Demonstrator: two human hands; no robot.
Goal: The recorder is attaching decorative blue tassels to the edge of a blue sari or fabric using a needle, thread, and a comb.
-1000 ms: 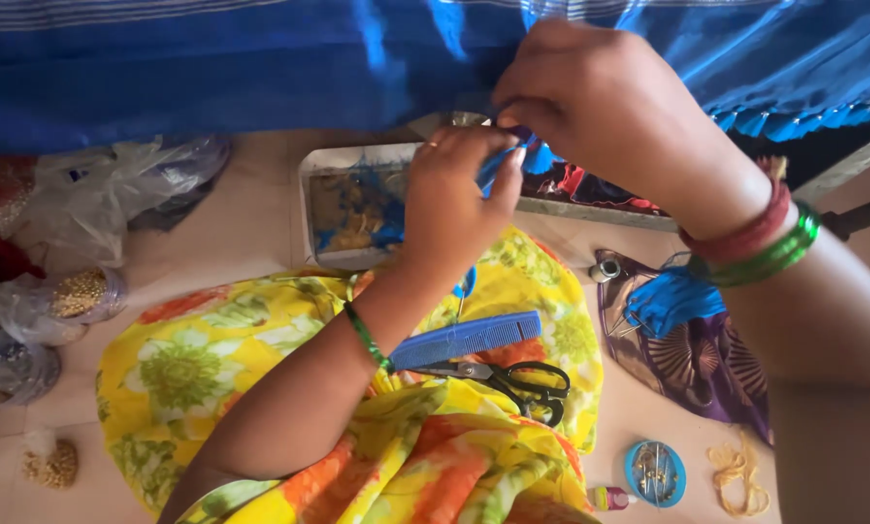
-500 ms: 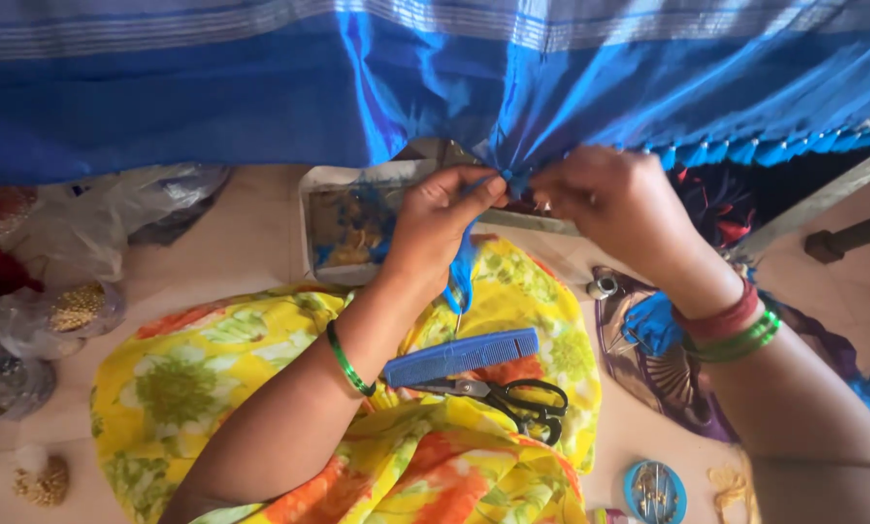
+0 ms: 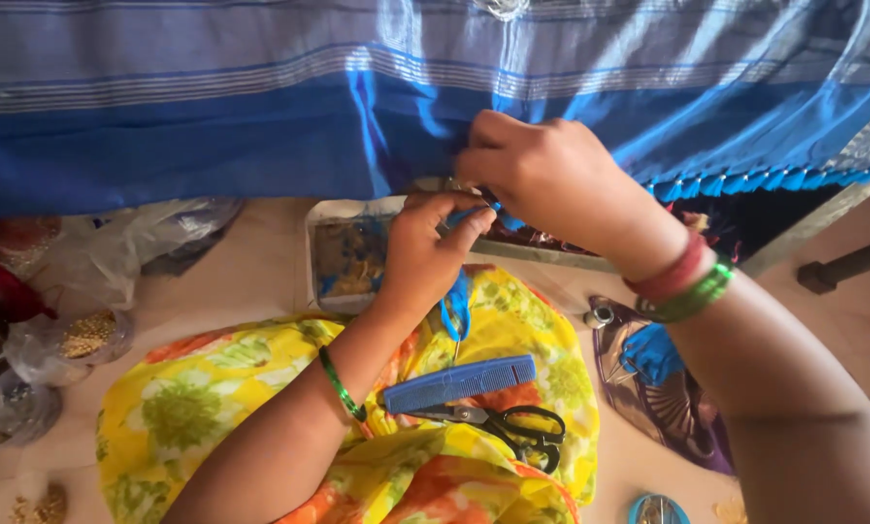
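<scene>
Blue cloth (image 3: 260, 126) edge pinched by left hand (image 3: 425, 257) and right hand (image 3: 541, 175) fingers, clear plastic packets (image 3: 85, 330) far left

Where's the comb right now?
Head view, lower centre: the blue comb lies on the yellow floral cloth, just above the black scissors and below the left hand.

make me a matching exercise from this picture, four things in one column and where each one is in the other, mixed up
Things:
1. comb
2. scissors
3. blue thread
4. blue fabric

Places:
A. hanging across the top of the view
B. lying on the yellow floral cloth, just above the scissors
C. dangling below the left hand
D. lying on the yellow floral cloth, black handles to the right

Pairs: 1-B, 2-D, 3-C, 4-A
</scene>
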